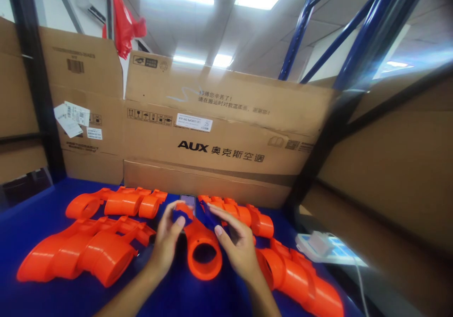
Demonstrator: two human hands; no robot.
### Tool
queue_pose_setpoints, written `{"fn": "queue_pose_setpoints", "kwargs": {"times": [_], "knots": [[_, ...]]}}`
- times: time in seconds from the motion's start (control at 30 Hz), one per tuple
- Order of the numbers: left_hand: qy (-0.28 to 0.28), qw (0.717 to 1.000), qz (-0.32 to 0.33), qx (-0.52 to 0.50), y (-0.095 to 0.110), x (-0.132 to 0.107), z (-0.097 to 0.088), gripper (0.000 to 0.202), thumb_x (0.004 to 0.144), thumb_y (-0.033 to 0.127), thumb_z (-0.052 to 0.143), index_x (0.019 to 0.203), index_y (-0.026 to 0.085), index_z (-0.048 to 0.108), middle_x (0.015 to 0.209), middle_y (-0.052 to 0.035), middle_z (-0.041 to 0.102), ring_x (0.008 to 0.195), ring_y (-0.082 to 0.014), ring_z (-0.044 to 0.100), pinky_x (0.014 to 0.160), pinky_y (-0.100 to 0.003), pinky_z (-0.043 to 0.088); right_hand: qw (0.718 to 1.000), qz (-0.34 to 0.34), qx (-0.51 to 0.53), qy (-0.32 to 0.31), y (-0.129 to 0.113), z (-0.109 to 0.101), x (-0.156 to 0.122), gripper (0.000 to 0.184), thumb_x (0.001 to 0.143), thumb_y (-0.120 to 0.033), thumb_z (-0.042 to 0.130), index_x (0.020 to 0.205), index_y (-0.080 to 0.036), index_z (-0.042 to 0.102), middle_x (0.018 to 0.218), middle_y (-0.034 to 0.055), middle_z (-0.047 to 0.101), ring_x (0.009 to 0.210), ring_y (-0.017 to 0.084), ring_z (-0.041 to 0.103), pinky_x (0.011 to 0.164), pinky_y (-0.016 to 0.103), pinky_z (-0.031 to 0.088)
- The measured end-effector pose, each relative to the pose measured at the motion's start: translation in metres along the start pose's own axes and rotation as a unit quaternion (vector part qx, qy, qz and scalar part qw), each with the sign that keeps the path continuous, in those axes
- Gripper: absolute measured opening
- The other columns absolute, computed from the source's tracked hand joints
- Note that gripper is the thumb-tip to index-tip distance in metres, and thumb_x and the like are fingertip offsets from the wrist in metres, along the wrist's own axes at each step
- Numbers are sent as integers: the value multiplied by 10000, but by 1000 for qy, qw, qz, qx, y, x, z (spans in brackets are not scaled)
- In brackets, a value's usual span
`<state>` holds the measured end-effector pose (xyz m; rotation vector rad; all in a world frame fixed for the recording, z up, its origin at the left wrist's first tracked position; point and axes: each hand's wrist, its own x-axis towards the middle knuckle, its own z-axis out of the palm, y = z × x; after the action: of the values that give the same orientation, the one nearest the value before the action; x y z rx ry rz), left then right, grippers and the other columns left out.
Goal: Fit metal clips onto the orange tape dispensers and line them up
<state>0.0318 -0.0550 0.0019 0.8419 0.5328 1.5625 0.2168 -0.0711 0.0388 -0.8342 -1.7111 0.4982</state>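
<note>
Between my hands is an orange plastic part (198, 234) with a wide round ring at its near end and a narrower upper end. My left hand (165, 241) is curled, thumb and fingers closed at that upper end. On the other side, my right hand (239, 246) has its fingers stretched forward and its thumb bent inward. A dark blue flat piece (210, 217) shows between that thumb and the fingertips, seemingly held; its kind is unclear. A phone-like device (188, 201) lies behind the part, partly covered by it.
Similar orange parts lie nested in rows, at back left (122, 204), front left (74, 251), back right (244, 213) and front right (300, 279) on the blue surface (155, 303). Cardboard (226, 137) stands behind. A power strip (329, 248) with a cable sits at right.
</note>
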Motion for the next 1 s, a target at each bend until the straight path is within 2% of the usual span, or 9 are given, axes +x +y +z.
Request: {"fn": "queue_pose_setpoints", "kwargs": {"times": [0.1,0.3,0.53,0.73,0.83,1.0], "knots": [[-12,996,72,52,-1,-1,0,452,758,311,780,1179,261,623,1212,-45,675,1177,-258,585,993,-320,455,999,-24,-18,-23,-6,-6,1,325,907,-337,646,1224,-288,698,1285,91,680,1242,311,596,1091,556,427],[-23,996,64,59,-2,-1,1,505,739,312,794,1203,243,609,1215,-62,669,1184,-287,579,972,-332,468,997,-44,-57,-29,-16,-6,2,306,905,-340,648,1202,-308,713,1278,82,683,1213,316,618,1095,598,399],[-29,996,53,64,0,-2,2,490,739,307,798,1192,249,619,1201,-55,678,1152,-273,602,961,-320,477,998,-36,-51,-31,-13,-1,3,289,903,-305,651,1183,-320,721,1259,66,696,1195,298,631,1079,559,436],[-43,995,67,55,0,-2,2,518,749,300,795,1229,239,611,1268,-71,651,1239,-294,551,1019,-341,446,998,-24,-39,-38,-9,-1,4,290,908,-305,645,1188,-301,718,1275,77,686,1207,301,621,1069,538,452],[-52,995,76,40,1,-3,1,545,753,290,793,1262,235,603,1338,-82,617,1309,-311,499,1066,-359,418,998,-14,-39,-43,-6,-3,3,348,908,-317,647,1254,-290,674,1299,87,671,1233,303,601,1070,531,453],[-83,993,87,14,4,-6,-1,599,752,272,790,1312,245,579,1392,-95,587,1372,-342,438,1103,-413,400,997,-23,-74,-30,0,-9,-1,549,863,-384,700,1379,-262,558,1338,115,638,1236,318,592,1050,491,469]]}}
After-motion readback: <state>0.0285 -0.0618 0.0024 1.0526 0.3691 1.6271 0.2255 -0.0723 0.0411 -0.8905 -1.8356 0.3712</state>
